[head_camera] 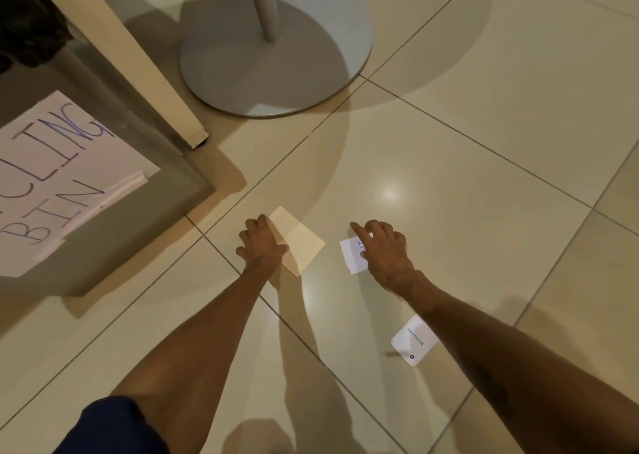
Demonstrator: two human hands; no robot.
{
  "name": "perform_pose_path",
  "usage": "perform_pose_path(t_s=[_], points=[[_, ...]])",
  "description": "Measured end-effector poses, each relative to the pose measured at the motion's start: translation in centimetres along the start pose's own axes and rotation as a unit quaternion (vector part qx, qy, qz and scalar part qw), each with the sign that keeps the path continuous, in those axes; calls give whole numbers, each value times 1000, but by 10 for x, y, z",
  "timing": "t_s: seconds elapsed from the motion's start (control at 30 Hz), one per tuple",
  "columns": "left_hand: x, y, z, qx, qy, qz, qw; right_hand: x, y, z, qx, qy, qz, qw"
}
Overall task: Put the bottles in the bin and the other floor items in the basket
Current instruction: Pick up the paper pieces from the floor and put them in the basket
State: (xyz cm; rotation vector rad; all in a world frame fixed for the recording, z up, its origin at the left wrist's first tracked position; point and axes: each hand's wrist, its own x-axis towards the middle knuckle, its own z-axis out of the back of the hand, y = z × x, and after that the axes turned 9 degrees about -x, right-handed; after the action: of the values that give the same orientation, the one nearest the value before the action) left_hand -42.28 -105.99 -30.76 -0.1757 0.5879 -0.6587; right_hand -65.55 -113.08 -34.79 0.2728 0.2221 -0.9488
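Note:
A beige card (pixel 302 241) lies flat on the tiled floor. My left hand (pixel 261 242) rests on its left edge, fingers spread and curled over it. A small white paper slip (pixel 352 253) with blue writing lies to the right. My right hand (pixel 383 246) is on top of it, index finger stretched out, the other fingers bent onto the slip. A white tag (pixel 413 341) with small print lies nearer me, partly hidden under my right forearm. The grey bin (pixel 114 232) with a handwritten paper sign (pixel 58 173) stands at the left. No bottle and no basket are in view.
A round grey pedestal base (pixel 276 49) with its pole stands on the floor beyond the papers. A cream furniture leg (pixel 138 73) runs diagonally beside the bin. A black bag (pixel 27 21) sits at the top left corner.

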Motion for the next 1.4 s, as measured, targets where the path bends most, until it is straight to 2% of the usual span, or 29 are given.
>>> perform_pose_path(t_s=[0.17, 0.43, 0.57, 0.67, 0.73, 0.83, 0.97, 1.2, 1.3, 1.4], points=[[-2, -7, 6, 3, 21, 44, 999, -2, 6, 4, -35, -4, -25, 999], [-21, 6, 8, -40, -19, 14, 999, -16, 13, 24, -29, -30, -82, 996], [-44, 2, 12, -108, -55, 39, 992, -35, 2, 43, 114, 7, -124, 986], [-68, -6, 15, -194, -86, 63, 975, -66, -13, 53, 266, 35, -167, 949], [-85, -10, 15, -235, -95, 76, 964, -94, -21, 54, 285, 42, -163, 944], [-107, -15, 13, -269, -101, 73, 955, -133, -28, 46, 250, 62, -132, 957], [-129, -16, 8, -275, -96, 64, 954, -167, -34, 25, 111, 118, -47, 986], [-142, -12, -2, -262, -74, 27, 962, -185, -31, -4, 61, 135, -74, 986], [-143, -10, -7, -259, -76, 25, 963, -190, -25, -16, 33, 105, -90, 990], [-144, -8, -10, -254, -79, 25, 964, -193, -24, -22, 52, 90, -102, 989]])
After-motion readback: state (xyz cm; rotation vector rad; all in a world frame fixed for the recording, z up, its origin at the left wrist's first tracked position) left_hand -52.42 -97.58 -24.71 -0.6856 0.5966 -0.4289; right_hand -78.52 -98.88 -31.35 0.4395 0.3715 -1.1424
